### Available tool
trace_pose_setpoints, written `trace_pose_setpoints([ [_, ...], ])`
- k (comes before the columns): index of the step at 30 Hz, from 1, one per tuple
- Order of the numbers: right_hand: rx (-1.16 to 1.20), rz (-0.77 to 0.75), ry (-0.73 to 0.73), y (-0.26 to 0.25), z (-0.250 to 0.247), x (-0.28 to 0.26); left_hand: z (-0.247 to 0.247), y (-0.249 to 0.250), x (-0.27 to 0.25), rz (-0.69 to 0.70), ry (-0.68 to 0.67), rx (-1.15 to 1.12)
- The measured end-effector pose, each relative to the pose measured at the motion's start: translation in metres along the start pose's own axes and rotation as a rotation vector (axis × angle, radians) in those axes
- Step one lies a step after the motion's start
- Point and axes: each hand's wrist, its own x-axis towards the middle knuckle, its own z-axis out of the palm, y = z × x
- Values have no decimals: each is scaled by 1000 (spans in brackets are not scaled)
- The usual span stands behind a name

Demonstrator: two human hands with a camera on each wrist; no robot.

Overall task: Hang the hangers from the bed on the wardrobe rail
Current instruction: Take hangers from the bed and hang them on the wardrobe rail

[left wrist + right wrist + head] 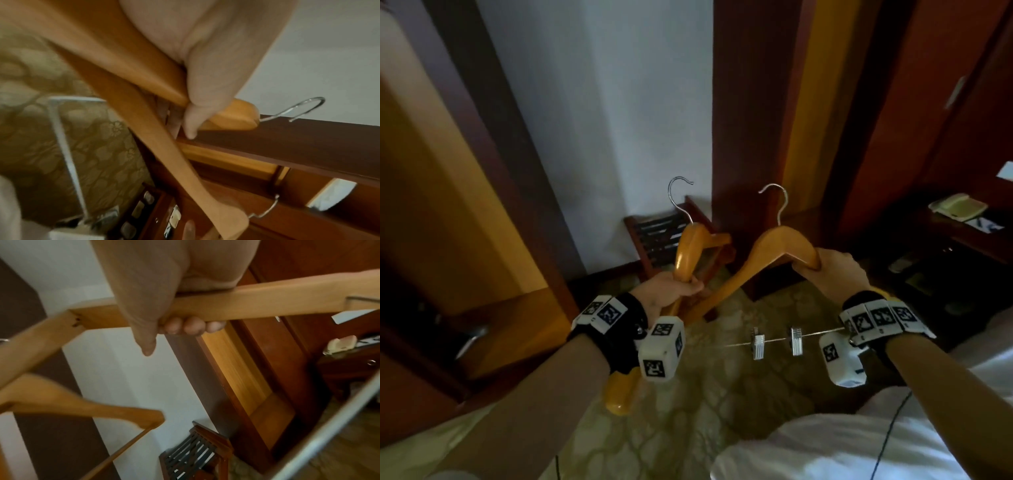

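Note:
Two wooden hangers with metal hooks are held upright over the carpet in the head view. My left hand [685, 287] grips one arm of the left hanger [690, 246]; its lower end [619, 394] hangs below my wrist. In the left wrist view my fingers [205, 100] wrap that hanger [232, 116] just below its hook [304, 108]. My right hand [825, 267] grips the right hanger [774, 250] by its right arm; its fingertips [185, 326] curl under the wood [257, 305]. A clip bar [777, 341] hangs from this hanger. No wardrobe rail is in view.
A slatted wooden luggage rack [661, 236] stands against the white wall ahead. Dark wood door frames and yellow wardrobe panels [465, 205] flank it. A desk with a telephone [957, 205] is at the right. White bedding [859, 445] lies bottom right, patterned carpet [688, 428] below.

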Motion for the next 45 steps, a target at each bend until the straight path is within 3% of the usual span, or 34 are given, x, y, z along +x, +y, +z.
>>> trace_pose_setpoints([
  [3, 58, 132, -80, -7, 11, 3, -32, -14, 3, -26, 148, -122],
  [7, 98, 192, -213, -40, 32, 7, -82, -35, 2, 0, 283, -244],
  [12, 198, 149, -272, -132, 69, 14, -161, -64, -8, -22, 446, -390],
  [19, 411, 116, -360, -271, 127, 21, -282, -108, -27, -35, 666, -410],
  [27, 854, 165, -555, -438, 208, 10, -378, -120, -46, -2, 579, -557],
  [33, 1153, 192, -766, -525, 245, 27, -425, -107, -33, 2, 567, -647],
  [38, 1208, 102, -980, -580, 265, 59, -461, -95, -27, -53, 639, -704],
  [45, 1220, -68, -1090, -672, 261, 101, -536, -50, -32, -78, 846, -782],
])
